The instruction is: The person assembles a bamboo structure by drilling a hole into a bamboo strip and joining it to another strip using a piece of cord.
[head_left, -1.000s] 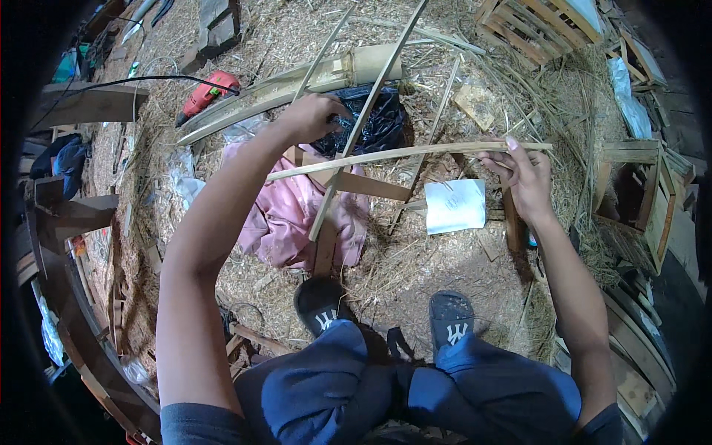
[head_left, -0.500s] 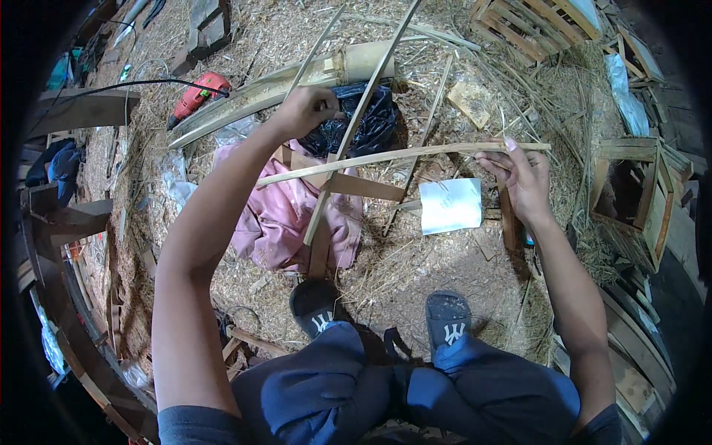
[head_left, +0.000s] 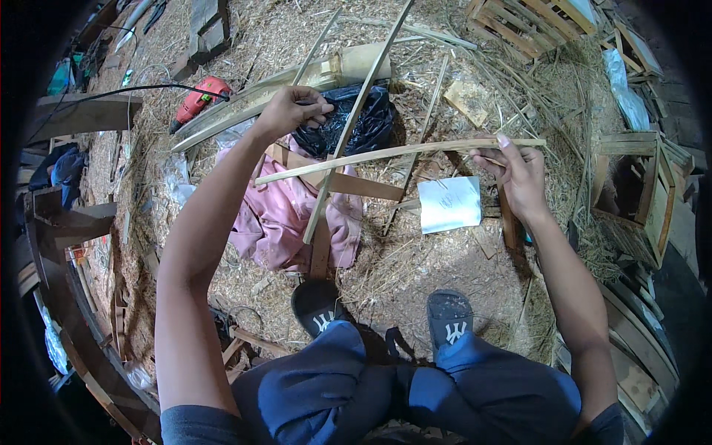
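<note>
My right hand [head_left: 519,172] pinches a thin bamboo strip [head_left: 400,150] near its right end; the strip reaches leftward, slightly bowed. It crosses a second long strip [head_left: 363,93] that runs slantwise from the top. Whether the two are joined I cannot tell. My left hand [head_left: 295,110] is raised beside a black plastic bag [head_left: 363,122], its fingers curled together; what they hold, if anything, is hidden. Another thin stick [head_left: 317,46] ends behind that hand. Below the crossing lie a flat wooden board [head_left: 367,187] and a pink cloth [head_left: 278,219].
A white paper sheet [head_left: 450,204] lies on the straw-strewn floor. Farther left are a red power drill [head_left: 200,100] with a black cord and a split bamboo pole [head_left: 360,65]. Wooden crates [head_left: 627,182] stand right. My sandalled feet [head_left: 450,315] are below.
My left hand has shifted slightly left, its fingers now showing more clearly. The right hand still grips the strip, almost in the same place.
</note>
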The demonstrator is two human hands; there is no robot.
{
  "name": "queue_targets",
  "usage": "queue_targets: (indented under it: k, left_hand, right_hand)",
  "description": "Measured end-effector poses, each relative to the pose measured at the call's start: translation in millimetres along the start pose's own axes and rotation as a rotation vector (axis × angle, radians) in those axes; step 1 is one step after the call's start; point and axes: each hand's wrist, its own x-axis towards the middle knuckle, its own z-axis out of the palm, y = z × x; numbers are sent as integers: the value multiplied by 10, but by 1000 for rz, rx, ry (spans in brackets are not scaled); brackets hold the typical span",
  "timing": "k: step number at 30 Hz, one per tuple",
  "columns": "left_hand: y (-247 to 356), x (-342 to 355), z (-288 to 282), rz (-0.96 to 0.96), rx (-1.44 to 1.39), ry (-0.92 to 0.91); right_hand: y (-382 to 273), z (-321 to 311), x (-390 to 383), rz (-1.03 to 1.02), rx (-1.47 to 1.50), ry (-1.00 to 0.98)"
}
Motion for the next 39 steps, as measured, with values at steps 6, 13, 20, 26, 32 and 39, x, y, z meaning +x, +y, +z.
queue_targets:
  k: [6, 13, 20, 26, 32, 39]
  left_hand:
    - [-41, 19, -52, -21, -66, 8]
    - [-13, 34, -32, -13, -82, -32]
    - [-95, 80, 38, 44, -186, 3]
    - [-247, -48, -248, 123, -279, 127]
    - [165, -268, -270, 166, -263, 395]
    - [1040, -671, -181, 329, -417, 515]
  right_hand:
    - [-12, 41, -11, 5, 20, 11]
    - [-12, 0, -6, 6, 27, 13]
    - [-65, 44, -7, -9, -27, 31]
    - [20, 139, -2, -14, 40, -13]
    - [37, 84, -40, -44, 61, -39]
    - [118, 25, 39, -56, 133, -23]
